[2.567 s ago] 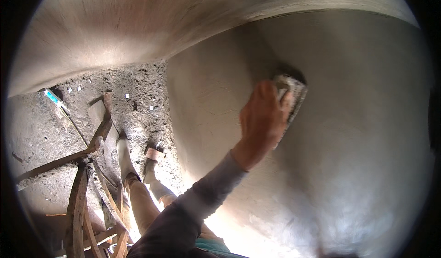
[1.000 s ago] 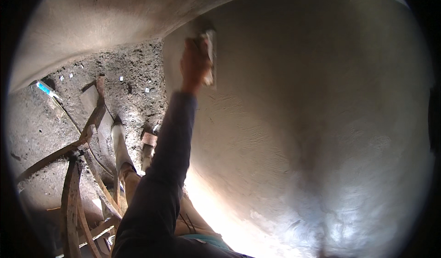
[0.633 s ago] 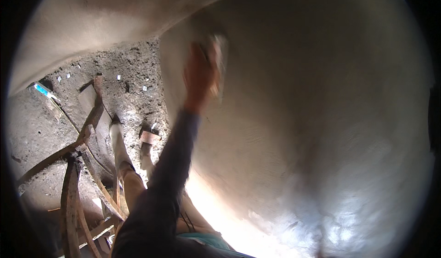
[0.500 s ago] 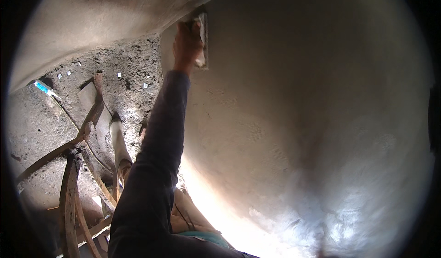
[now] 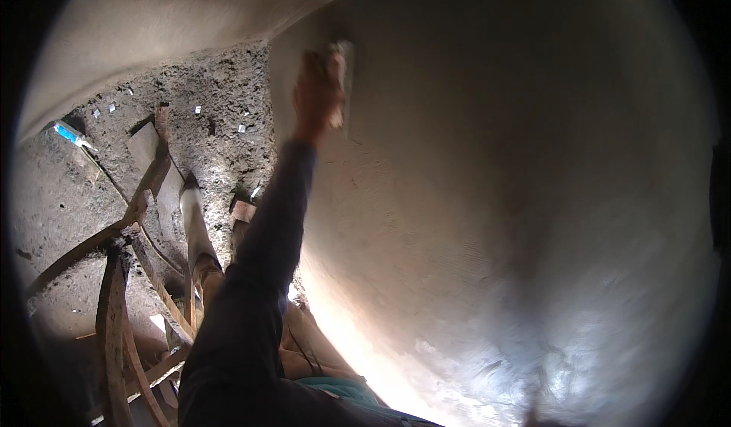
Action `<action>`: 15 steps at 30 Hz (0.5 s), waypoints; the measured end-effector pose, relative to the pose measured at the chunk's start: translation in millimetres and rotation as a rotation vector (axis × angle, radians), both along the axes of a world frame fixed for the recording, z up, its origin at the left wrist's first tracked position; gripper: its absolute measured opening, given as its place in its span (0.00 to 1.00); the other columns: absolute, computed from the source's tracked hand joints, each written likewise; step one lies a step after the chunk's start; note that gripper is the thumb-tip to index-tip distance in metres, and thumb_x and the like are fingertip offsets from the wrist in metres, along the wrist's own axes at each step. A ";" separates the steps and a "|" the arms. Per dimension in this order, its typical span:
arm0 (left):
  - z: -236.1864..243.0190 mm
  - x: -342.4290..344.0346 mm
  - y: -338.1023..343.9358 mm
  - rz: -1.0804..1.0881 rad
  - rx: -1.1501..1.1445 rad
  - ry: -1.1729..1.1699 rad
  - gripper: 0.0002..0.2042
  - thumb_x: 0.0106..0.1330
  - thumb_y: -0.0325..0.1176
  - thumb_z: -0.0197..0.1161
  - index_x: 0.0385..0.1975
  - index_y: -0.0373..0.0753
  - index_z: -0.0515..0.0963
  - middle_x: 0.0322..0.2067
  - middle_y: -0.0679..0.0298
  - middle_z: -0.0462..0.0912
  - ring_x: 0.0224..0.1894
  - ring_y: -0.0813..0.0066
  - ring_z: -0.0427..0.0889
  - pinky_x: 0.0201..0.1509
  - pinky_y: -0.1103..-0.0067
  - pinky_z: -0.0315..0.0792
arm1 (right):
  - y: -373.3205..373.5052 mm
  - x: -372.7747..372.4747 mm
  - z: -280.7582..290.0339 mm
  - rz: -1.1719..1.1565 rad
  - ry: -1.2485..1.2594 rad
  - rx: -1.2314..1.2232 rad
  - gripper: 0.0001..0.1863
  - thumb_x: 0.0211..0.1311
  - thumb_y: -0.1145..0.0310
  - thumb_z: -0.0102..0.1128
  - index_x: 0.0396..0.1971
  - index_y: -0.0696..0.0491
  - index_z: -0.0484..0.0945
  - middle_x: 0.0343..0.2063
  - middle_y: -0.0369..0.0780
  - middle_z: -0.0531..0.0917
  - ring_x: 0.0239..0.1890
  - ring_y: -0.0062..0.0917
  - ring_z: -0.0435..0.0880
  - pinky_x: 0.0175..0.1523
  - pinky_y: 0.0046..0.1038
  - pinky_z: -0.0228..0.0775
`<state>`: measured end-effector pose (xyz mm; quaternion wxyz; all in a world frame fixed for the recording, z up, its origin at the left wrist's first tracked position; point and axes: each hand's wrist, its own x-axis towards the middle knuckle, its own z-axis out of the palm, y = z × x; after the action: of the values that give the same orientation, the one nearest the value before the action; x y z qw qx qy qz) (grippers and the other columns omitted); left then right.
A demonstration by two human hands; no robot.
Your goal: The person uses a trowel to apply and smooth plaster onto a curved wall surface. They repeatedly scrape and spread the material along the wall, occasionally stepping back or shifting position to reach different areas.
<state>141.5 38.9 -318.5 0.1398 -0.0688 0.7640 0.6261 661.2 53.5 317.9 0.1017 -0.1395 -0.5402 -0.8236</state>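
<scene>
You are holding a flat, narrow hand float (image 5: 346,84), its whitish plate showing along the right of your grip, its outline blurring. Its long side is running nearly up and down the view, and its flat face is lying close against the grey plastered wall (image 5: 487,168), near that surface's upper left edge. Your grip is covering its left side. The wall is looking dark and even higher up, while faint strokes are showing lower down and its base is catching bright, patchy light.

The wall (image 5: 457,168) is grey-brown, the sleeve (image 5: 263,256) dark grey.
</scene>
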 end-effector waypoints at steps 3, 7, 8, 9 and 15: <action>-21.9 -10.2 -2.3 -0.038 -0.021 -0.090 0.23 0.78 0.52 0.49 0.48 0.33 0.68 0.37 0.41 0.82 0.38 0.37 0.84 0.40 0.52 0.76 | -2.3 10.4 7.3 -0.005 -0.002 0.012 0.34 0.76 0.47 0.47 0.58 0.68 0.69 0.52 0.58 0.74 0.52 0.52 0.76 0.56 0.51 0.71; 97.9 188.3 -15.2 -0.179 0.055 -0.088 0.25 0.74 0.53 0.57 0.53 0.33 0.73 0.43 0.42 0.80 0.46 0.43 0.82 0.49 0.56 0.75 | -21.4 18.7 13.3 -0.045 0.001 0.054 0.34 0.75 0.47 0.47 0.58 0.68 0.68 0.52 0.58 0.74 0.52 0.52 0.76 0.56 0.51 0.71; 124.7 232.8 -30.8 -0.251 0.222 -0.148 0.24 0.70 0.53 0.61 0.49 0.35 0.76 0.45 0.44 0.80 0.49 0.45 0.81 0.53 0.57 0.74 | -19.7 19.0 15.5 -0.045 -0.004 0.054 0.34 0.75 0.47 0.47 0.59 0.68 0.68 0.52 0.58 0.74 0.52 0.52 0.76 0.56 0.51 0.71; 154.1 247.2 -50.8 -0.404 0.291 -0.231 0.24 0.67 0.52 0.64 0.48 0.36 0.77 0.44 0.45 0.80 0.50 0.47 0.81 0.53 0.57 0.74 | -13.9 17.5 19.6 -0.044 -0.010 0.052 0.34 0.75 0.47 0.47 0.59 0.68 0.68 0.52 0.58 0.74 0.52 0.52 0.76 0.56 0.51 0.71; 38.6 93.8 -1.4 0.007 0.010 -0.041 0.21 0.76 0.49 0.55 0.43 0.33 0.68 0.31 0.41 0.81 0.33 0.39 0.83 0.34 0.55 0.74 | -2.1 23.2 26.9 -0.027 -0.027 0.070 0.34 0.75 0.47 0.48 0.59 0.68 0.68 0.52 0.58 0.74 0.53 0.52 0.76 0.57 0.51 0.71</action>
<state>235.3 37.5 -279.9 0.1536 -0.0837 0.7575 0.6290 684.3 51.4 344.8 0.0879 -0.1319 -0.5106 -0.8451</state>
